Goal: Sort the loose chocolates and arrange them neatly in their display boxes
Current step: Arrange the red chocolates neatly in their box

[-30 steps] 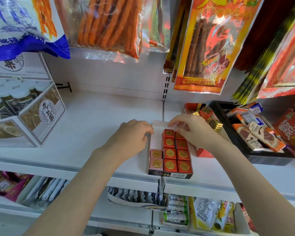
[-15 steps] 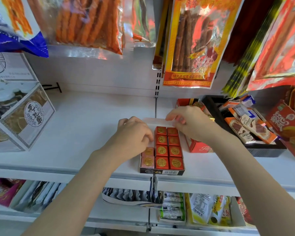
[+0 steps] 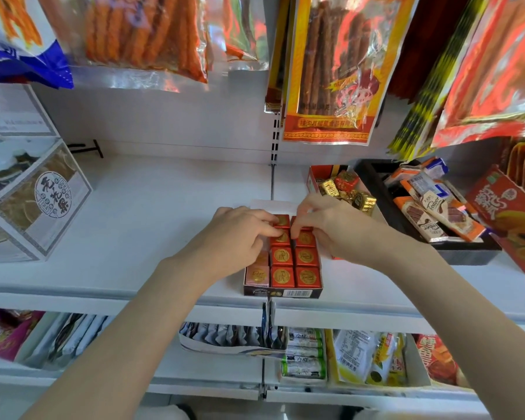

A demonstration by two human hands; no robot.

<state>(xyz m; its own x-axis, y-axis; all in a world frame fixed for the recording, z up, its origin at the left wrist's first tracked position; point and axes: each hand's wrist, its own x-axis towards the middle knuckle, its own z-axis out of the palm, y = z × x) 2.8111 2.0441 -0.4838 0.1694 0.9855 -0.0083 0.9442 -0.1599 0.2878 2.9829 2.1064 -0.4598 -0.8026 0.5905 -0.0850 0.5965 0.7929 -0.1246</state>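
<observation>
My left hand [image 3: 237,234] rests curled on the red chocolates [image 3: 294,265] in the display box [image 3: 282,293] at the shelf [image 3: 152,213] edge. My right hand [image 3: 328,228] pinches a red square in the back row; gold-wrapped pieces [image 3: 343,189] sit behind.

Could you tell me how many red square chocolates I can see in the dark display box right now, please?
8: two columns of four in the display box, front pair to rear pair. The hands may hide more.
</observation>
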